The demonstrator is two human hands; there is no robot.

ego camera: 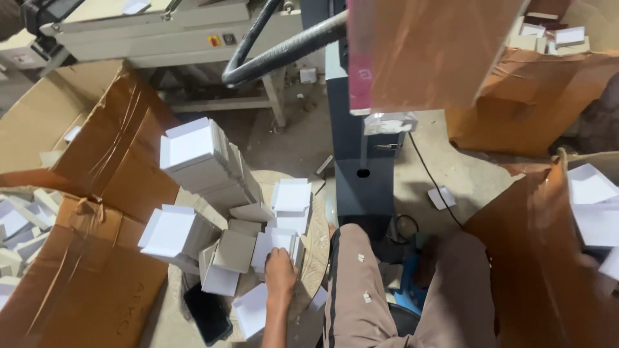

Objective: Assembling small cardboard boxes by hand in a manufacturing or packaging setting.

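Head view: I look down at a cluttered work spot, my legs in tan trousers at lower centre.
Left hand: my left hand reaches up from the bottom edge at lower centre, fingers curled down onto a small stack of white box blanks; I cannot tell whether it grips them or only rests on them.
Right hand: out of the frame.
Stack I touch: it stands on edge on the round tabletop, just left of my knee, touching neighbouring piles.
Other piles: a tall leaning column of white folded boxes rises at centre left; another bundle juts out lower left of it; a low flat pile lies just above my hand.
Left of frame: an open brown carton with more white pieces inside at the far left edge.
Right of frame: another brown carton holding white boxes at the right edge.
Centre top: a dark blue machine column with a brown board held above it, and a black hose crossing toward the upper left.
Floor: grey concrete with a loose white piece right of the column.
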